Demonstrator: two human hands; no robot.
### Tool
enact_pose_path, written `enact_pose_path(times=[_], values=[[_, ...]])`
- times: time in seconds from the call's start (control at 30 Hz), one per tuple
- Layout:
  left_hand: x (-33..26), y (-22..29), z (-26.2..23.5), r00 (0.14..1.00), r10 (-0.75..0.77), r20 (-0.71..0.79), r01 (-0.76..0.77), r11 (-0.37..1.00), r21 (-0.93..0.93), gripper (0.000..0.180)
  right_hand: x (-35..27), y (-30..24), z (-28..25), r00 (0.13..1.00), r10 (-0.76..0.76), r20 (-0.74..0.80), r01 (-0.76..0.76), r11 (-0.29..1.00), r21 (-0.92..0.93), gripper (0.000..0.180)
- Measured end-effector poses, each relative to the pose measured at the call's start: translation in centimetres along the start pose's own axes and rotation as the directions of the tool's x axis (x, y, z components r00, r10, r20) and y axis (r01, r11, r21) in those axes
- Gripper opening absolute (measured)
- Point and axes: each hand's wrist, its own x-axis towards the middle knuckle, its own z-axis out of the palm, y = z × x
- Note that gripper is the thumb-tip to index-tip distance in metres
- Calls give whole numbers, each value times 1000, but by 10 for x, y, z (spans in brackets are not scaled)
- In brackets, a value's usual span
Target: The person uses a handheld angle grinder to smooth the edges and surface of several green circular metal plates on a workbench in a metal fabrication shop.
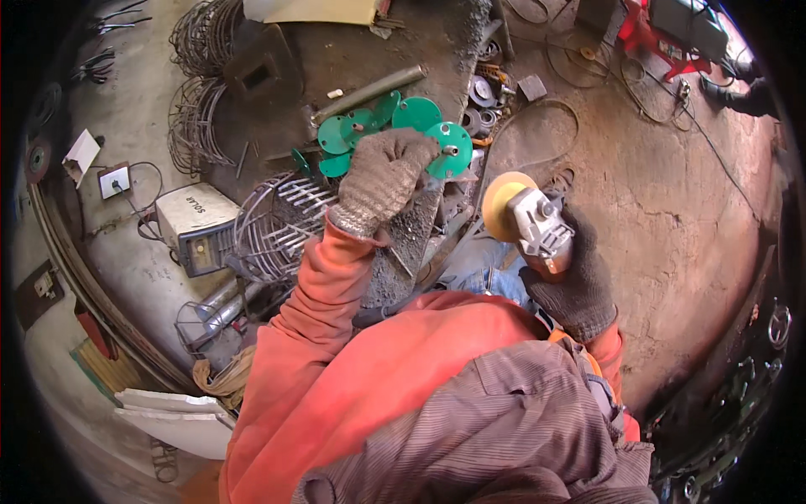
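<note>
My left hand (382, 178), in a grey-brown knitted glove, is closed at the workbench edge. Its fingers pinch the rim of a round green metal disc (457, 162) with small holes and a short metal stud at its centre. Several similar green discs (417, 114) lie beyond and left of that hand, some overlapping. To the right, my right hand (578, 290), in a dark glove, is wrapped round the body of an angle grinder (540, 225). A yellowish round disc (501, 204) is fitted on the grinder, apart from the green disc.
A metal tube (374, 92) and a dark welding shield (262, 74) lie on the dark workbench (336, 42). Wire cages (281, 214) and a floodlight (199, 227) stand at left. Metal parts (483, 92) crowd the bench's right side. Cables (714, 139) cross the floor; a person's foot (726, 97) shows far right.
</note>
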Motion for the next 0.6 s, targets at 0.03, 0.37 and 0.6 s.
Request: enact_pose_path(times=[0.03,0.37,0.6], values=[[-2,0,4,1000,-10,9,10,1000,-2,24,0,-1,1,1000,-4,22,5,999,-33,89],[-8,-7,24,998,31,48,-26,995,-100,28,7,-7,5,994,-59,89,63,997,-40,93],[-6,-13,24,998,-25,55,28,998,-56,30,7,-5,6,997,-56,62,60,996,-73,91]])
